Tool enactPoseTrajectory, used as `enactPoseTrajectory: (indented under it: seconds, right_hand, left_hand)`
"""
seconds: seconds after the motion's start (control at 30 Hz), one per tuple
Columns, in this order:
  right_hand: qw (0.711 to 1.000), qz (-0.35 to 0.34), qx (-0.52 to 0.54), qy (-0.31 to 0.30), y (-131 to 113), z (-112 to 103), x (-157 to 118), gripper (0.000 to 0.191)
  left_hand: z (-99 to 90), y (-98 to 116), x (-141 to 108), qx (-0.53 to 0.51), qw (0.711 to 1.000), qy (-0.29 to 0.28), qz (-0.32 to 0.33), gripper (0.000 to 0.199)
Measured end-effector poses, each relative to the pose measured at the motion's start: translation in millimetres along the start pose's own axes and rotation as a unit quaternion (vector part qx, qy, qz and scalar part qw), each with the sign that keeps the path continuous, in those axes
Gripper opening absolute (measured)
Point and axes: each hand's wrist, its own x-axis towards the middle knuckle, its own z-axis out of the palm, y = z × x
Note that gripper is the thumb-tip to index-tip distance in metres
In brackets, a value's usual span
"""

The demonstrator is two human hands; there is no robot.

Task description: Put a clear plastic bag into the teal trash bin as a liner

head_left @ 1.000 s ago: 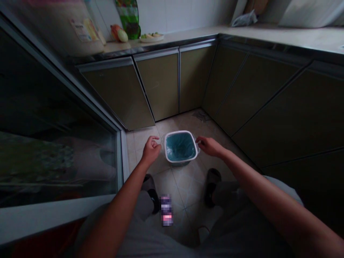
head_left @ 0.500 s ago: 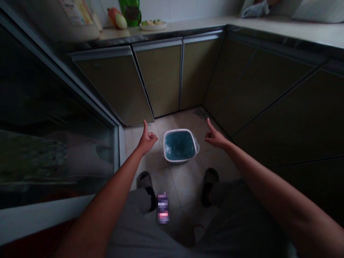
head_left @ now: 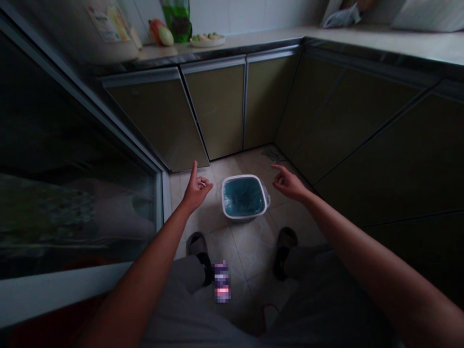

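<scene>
A small bin (head_left: 243, 215) with a white rim and a blue-green inside stands on the tiled floor between my hands. Clear plastic film sticks out past its rim on both sides, like a bag lining it. To its left, apart from it, is my left hand (head_left: 196, 187), index finger stretched out, the other fingers curled, nothing held. My right hand (head_left: 287, 182) hovers right of the bin without touching it. Its index finger points left toward the bin, the rest are bent, and it is bare of any object.
Cabinets (head_left: 213, 106) run along the back and right beneath a countertop (head_left: 253, 36). On it are a green bottle (head_left: 177, 21), a plate of food (head_left: 207, 40) and a plastic bag (head_left: 340, 17). A glass door (head_left: 90, 193) borders the left. My slippered feet (head_left: 197, 244) flank a blurred-out patch.
My right index finger has swung from pointing up to pointing left. My left hand keeps nearly the same pose. The view has shifted slightly; the bin stays put.
</scene>
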Motion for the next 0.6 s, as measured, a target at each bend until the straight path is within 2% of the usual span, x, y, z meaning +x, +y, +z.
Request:
enactPoseTrajectory:
  seconds: [0.1,0.17,0.23,0.27,0.33,0.43,0.53,0.6]
  right_hand:
    - [0.996,-0.011,-0.068,-0.052,-7,11,-8,0.043]
    - [0.987,-0.029,-0.121,-0.099,-11,22,-15,0.033]
    - [0.974,-0.045,-0.165,-0.151,-13,37,-22,0.031]
    - [0.965,-0.05,-0.183,-0.181,-14,45,-26,0.032]
    - [0.946,-0.047,-0.209,-0.243,-13,61,-33,0.035]
    - [0.92,-0.033,-0.231,-0.315,-8,84,-43,0.04]
    - [0.908,-0.038,-0.238,-0.343,-1,101,-51,0.043]
    - [0.909,-0.044,-0.234,-0.342,3,108,-53,0.044]
  left_hand:
    - [4.7,-1,-11,0.013,1.0,0.006,-0.009,0.091]
    - [10.5,-6,-20,0.026,0.999,-0.009,-0.023,0.062]
    - [17.8,-16,-28,0.036,0.997,-0.048,-0.05,0.03]
    - [21.6,-22,-33,0.042,0.994,-0.077,-0.068,0.027]
    - [29.0,-35,-42,0.067,0.98,-0.156,-0.103,0.036]
    - [36.4,-52,-57,0.123,0.94,-0.286,-0.142,0.039]
    - [37.2,-60,-71,0.189,0.888,-0.379,-0.179,0.027]
    - [34.9,-62,-78,0.249,0.854,-0.413,-0.196,0.017]
